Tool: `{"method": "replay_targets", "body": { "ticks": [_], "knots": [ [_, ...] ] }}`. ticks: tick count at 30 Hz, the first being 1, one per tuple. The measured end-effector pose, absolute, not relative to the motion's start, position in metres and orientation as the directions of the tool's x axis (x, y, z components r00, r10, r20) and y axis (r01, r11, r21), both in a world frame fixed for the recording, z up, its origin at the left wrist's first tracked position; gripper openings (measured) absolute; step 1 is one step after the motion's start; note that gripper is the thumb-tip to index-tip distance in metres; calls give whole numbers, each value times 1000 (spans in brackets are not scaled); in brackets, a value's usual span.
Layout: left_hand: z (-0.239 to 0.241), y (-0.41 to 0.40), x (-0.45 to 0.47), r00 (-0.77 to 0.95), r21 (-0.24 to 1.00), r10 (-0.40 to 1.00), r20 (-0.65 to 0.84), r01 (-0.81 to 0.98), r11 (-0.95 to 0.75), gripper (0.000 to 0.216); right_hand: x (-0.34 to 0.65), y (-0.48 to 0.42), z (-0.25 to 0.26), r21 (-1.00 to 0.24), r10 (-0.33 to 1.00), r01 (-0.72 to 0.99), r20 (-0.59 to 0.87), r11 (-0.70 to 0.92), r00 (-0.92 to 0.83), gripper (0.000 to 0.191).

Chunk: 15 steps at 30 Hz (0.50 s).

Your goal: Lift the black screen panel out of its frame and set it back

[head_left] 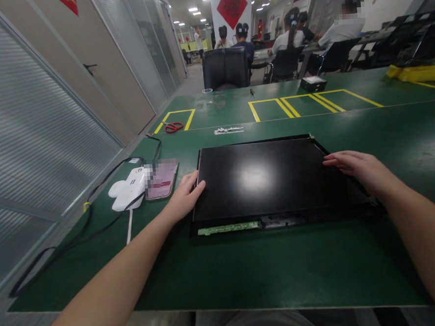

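Note:
A black LCD panel (266, 177) lies face up in a dark frame (291, 221) on the green table. Along its near edge, at the left, a green circuit board strip (228, 228) is exposed. My left hand (184, 197) grips the panel's left edge, the thumb on top and the fingers along the side. At the right edge my right hand (361, 169) has its fingers stretched out over the frame's side. Its thumb is hidden, and it does not visibly hold anything.
A phone (163, 180) and a white charger-like device (129, 190) with black cables lie left. Red scissors (174, 127), small white parts (229, 130), a clear cup (208, 95) and a black box (313, 83) lie beyond the panel. People sit farther back.

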<state>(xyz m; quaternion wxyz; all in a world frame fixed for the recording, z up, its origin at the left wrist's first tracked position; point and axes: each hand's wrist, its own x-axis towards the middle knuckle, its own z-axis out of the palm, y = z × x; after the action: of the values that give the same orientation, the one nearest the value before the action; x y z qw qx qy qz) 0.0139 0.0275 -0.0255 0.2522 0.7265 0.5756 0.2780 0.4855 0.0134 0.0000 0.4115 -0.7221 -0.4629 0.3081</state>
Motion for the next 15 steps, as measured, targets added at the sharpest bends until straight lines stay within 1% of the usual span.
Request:
{"method": "replay_targets", "body": {
  "ticks": [8, 15],
  "knots": [
    [-32, 31, 18, 187, 630, 976, 116, 746, -218, 58, 486, 16, -7, -894, 920, 403, -26, -197, 392, 29],
    [-35, 31, 18, 201, 587, 972, 120, 775, -233, 61, 486, 17, -6, -897, 916, 395, -28, -200, 401, 27]
  ]
}}
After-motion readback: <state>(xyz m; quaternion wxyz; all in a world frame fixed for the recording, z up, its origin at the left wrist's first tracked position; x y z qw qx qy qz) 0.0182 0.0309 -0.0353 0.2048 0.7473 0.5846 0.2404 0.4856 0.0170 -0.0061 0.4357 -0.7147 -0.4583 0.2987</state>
